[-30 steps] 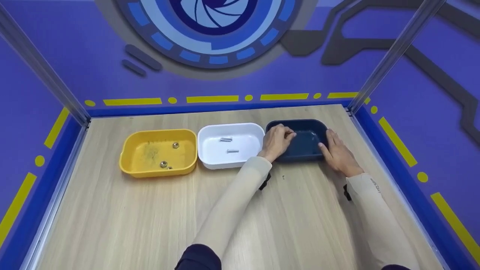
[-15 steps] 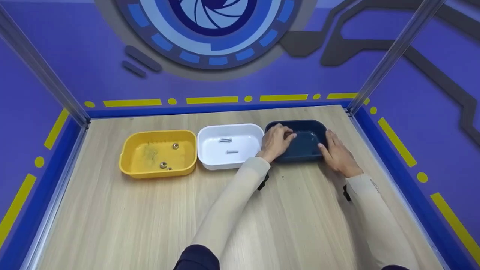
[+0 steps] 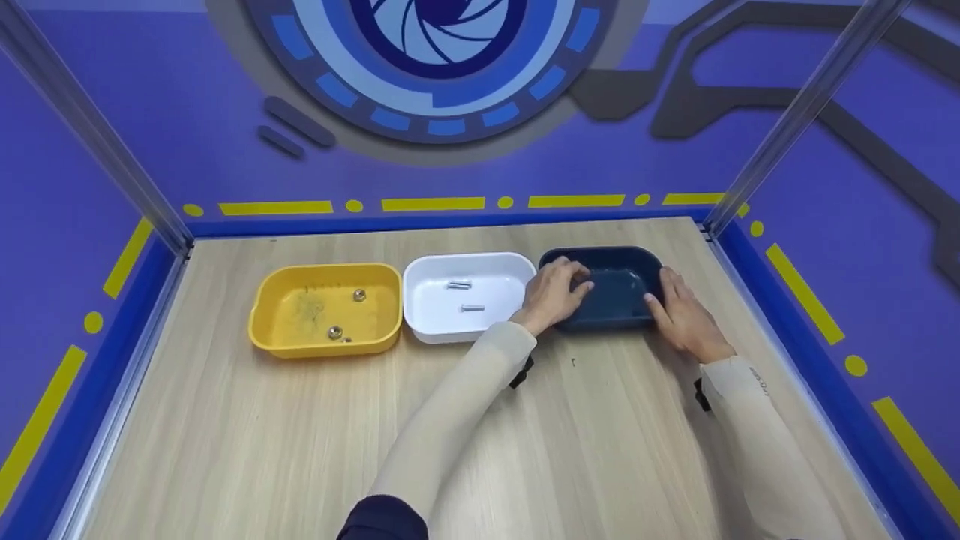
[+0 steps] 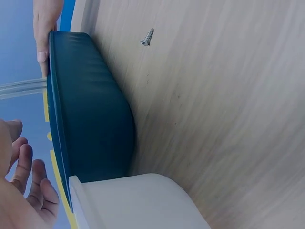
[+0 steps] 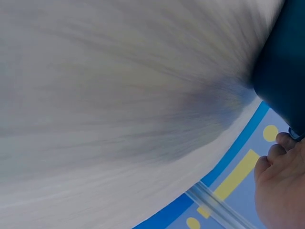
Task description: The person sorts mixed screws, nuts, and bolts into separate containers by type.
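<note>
My left hand (image 3: 555, 294) hovers over the left part of a dark blue plastic tray (image 3: 607, 322), its thumb and fingers loosely bent and apart. Nothing shows between them in the left wrist view, where this hand (image 4: 24, 186) is above the tray's rim. With the thumb over the rim and the fingers along the outer wall, my right hand (image 3: 686, 319) holds the tray's right end. A small silver screw (image 4: 147, 37) lies on the table in front of the tray. What lies under my left hand is hidden.
A white tray (image 3: 466, 331) with a few bolts (image 3: 472, 308) stands left of the dark one. Farther left, a yellow tray (image 3: 322, 349) holds a few nuts (image 3: 335, 331). Purple panels (image 3: 480, 176) enclose the back and sides of the wooden table (image 3: 300, 435).
My left thumb and fingertips, close together before, have parted. The right hand stays at the dark blue tray's end. The whole head view has shifted slightly.
</note>
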A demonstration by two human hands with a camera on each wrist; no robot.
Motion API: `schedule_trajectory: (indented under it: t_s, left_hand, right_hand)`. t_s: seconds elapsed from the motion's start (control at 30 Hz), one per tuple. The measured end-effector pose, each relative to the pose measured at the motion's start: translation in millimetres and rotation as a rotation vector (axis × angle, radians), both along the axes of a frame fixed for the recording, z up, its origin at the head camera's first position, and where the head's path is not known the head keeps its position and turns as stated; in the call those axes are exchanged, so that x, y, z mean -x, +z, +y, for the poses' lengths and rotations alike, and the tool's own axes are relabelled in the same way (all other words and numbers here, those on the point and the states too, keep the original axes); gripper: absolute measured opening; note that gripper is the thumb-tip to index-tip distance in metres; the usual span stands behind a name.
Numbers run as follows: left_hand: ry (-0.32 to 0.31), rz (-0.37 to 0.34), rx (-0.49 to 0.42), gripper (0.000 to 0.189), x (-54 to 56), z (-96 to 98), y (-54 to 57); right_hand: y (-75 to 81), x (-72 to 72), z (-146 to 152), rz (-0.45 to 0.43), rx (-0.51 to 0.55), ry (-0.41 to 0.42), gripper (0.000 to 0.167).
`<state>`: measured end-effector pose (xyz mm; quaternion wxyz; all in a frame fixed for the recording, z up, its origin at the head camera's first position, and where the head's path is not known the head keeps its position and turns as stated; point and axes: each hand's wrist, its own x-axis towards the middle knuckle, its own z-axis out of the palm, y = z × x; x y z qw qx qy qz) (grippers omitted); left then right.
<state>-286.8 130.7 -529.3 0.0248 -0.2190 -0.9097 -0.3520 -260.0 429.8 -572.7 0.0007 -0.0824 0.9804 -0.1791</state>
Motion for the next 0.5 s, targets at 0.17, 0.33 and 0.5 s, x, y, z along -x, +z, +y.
schedule_trajectory:
  t_s: [0.17, 0.33, 0.5]
  left_hand:
    - [-0.046, -0.004, 0.000, 0.031, -11.4, -1.8, 2.4]
    - [-0.098, 0.018, 0.013, 0.033, -21.6, -3.0, 5.4]
    - [-0.127, 0.012, 0.014, 0.034, -32.0, -9.1, 4.6]
  right_hand:
    - [0.6, -1.4, 1, -0.009, -0.007, 0.004, 0.083]
    - [1.1, -2.1, 2, -0.003, -0.022, -0.001, 0.083]
    - [0.8, -1.0, -1, 0.011, -0.027, 0.001, 0.083]
